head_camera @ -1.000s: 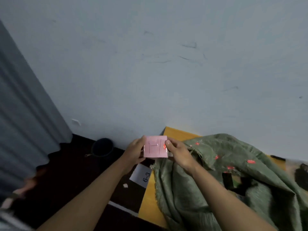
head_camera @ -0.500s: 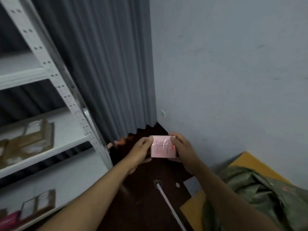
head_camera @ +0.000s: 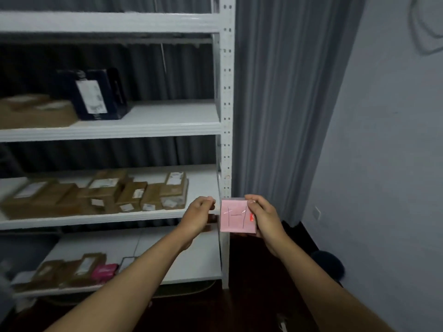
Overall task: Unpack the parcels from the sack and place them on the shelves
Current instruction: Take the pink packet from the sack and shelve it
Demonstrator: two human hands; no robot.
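Note:
A small flat pink parcel [head_camera: 236, 215] with pen marks on its face is held upright in front of the right post of the white shelf unit [head_camera: 226, 116]. My right hand [head_camera: 265, 218] grips its right edge, thumb on the front. At its left edge my left hand [head_camera: 199, 216] has curled fingers reaching toward the back; the thumb sits slightly off the edge. The sack is out of view.
The shelves hold brown boxes [head_camera: 107, 195] on the middle level, a dark box [head_camera: 96, 94] and a brown one above, and more boxes with a magenta packet [head_camera: 104, 271] below. A grey curtain [head_camera: 275, 104] and a wall [head_camera: 383, 164] stand right; a dark round object [head_camera: 328, 264] lies on the floor.
My view has swung left from the sack on the yellow table to the shelf unit. Both hands carried the pink parcel along, and my left thumb has slipped off its edge.

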